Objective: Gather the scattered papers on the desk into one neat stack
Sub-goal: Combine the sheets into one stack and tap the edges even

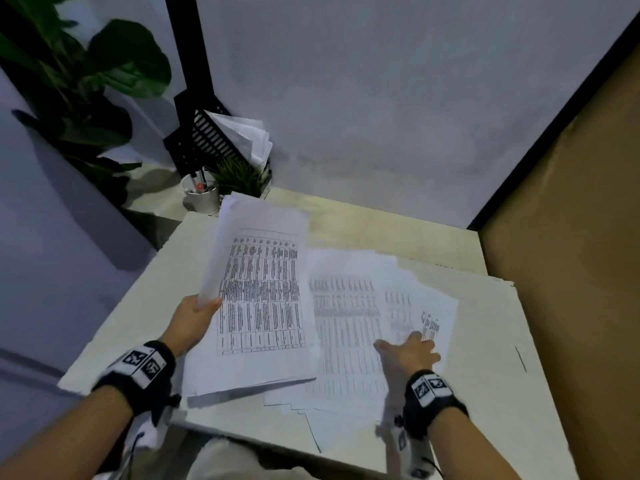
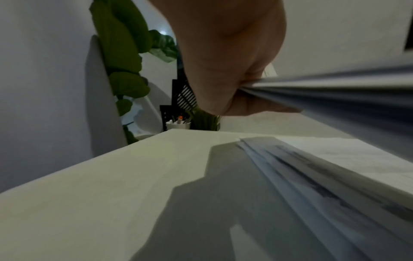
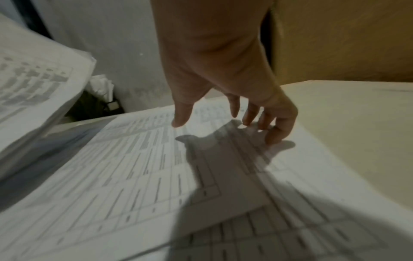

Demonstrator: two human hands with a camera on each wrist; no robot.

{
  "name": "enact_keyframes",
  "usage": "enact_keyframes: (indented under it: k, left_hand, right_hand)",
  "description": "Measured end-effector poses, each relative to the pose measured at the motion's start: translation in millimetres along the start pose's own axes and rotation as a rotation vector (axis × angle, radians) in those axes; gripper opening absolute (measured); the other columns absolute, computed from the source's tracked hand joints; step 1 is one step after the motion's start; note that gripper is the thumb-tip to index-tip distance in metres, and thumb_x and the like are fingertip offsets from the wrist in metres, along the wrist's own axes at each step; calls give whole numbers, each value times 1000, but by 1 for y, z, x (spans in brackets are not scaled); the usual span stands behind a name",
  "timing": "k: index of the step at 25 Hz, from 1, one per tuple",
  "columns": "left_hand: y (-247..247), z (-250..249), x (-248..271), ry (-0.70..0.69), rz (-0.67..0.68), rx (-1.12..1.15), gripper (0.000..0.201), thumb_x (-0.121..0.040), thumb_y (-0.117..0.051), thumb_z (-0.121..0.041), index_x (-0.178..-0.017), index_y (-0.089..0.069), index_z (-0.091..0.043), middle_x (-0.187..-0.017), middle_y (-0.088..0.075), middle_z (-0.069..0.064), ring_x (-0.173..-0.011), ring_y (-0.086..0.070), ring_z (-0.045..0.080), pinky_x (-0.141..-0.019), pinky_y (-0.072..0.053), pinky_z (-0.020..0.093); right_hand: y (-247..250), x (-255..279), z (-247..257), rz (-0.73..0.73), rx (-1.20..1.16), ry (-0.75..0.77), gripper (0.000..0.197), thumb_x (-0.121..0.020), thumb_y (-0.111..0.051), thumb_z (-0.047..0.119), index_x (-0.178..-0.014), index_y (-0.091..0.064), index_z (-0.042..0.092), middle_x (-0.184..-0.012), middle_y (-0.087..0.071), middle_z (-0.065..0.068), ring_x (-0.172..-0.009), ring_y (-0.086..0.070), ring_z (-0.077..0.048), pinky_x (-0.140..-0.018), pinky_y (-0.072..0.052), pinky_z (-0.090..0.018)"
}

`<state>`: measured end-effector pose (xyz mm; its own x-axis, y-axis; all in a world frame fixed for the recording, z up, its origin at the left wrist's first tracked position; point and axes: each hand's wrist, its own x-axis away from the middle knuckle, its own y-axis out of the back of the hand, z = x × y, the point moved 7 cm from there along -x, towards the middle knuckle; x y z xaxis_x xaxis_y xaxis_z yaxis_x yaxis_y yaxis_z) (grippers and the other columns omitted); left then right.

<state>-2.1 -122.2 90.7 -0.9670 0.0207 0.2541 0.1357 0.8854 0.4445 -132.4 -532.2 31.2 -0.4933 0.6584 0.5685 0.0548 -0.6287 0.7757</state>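
Papers are in two groups: a held stack point(image 1: 263, 299) pinched at its left edge between thumb and fingers of the left hand point(image 1: 192, 320) and lifted above the desk point(image 1: 145, 306), and loose sheets point(image 1: 349, 327) lying spread just right of that grip. On these the right hand point(image 1: 408, 353) rests, fingers relaxed and holding nothing. Beyond the grip, at the desk's far corner, stand a white pen cup point(image 1: 201, 197), a small plant point(image 1: 239, 176) and a black paper tray point(image 1: 207, 140).
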Motion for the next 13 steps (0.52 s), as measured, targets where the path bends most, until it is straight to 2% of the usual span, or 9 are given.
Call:
enact_keyframes:
  k: [3,6,8,10,13]
  left_hand:
    - [12,22,-4,54,-26,-3,36,-91,-51,-21,-91,-58,14,-53,-36,4,-48,-30,15,-47,-24,27]
    - [18,25,1,65,-21,11,28,-92,-49,-21,-83,-56,5,-48,-32,0,-43,-26,15,-46,-21,26]
    - [22,26,3,61,-24,18,24,-92,-49,-21,-77,-52,-2,-46,-32,-2,-42,-26,15,-46,-22,25]
    - [23,29,5,64,-24,25,23,-92,-49,-21,-76,-50,-4,-46,-32,-2,-42,-26,15,-46,-22,26]
    - [26,35,6,84,-37,53,22,-92,-49,-21,-85,-55,-1,-51,-40,1,-46,-34,16,-48,-28,27]
  right_hand:
    - [-27,6,26,6,12,49,100,-74,-71,41,-146,-9,9,-152,-16,-17,-137,-21,-40,-102,-38,-50]
    - [-38,3,38,14,-3,1,95,-73,-74,36,-142,-16,6,-147,-30,-20,-133,-33,-39,-103,-41,-50]
    - [-38,7,42,-39,94,-22,94,-70,-73,44,-140,-20,8,-145,-27,-20,-133,-27,-39,-104,-37,-52]
    - [-39,12,46,-54,137,-28,102,-67,-74,50,-142,-16,11,-147,-19,-21,-135,-20,-41,-103,-34,-55]
    - [-40,11,40,-54,122,-65,117,-62,-75,56,-146,-6,13,-150,-13,-22,-136,-16,-42,-105,-31,-55]
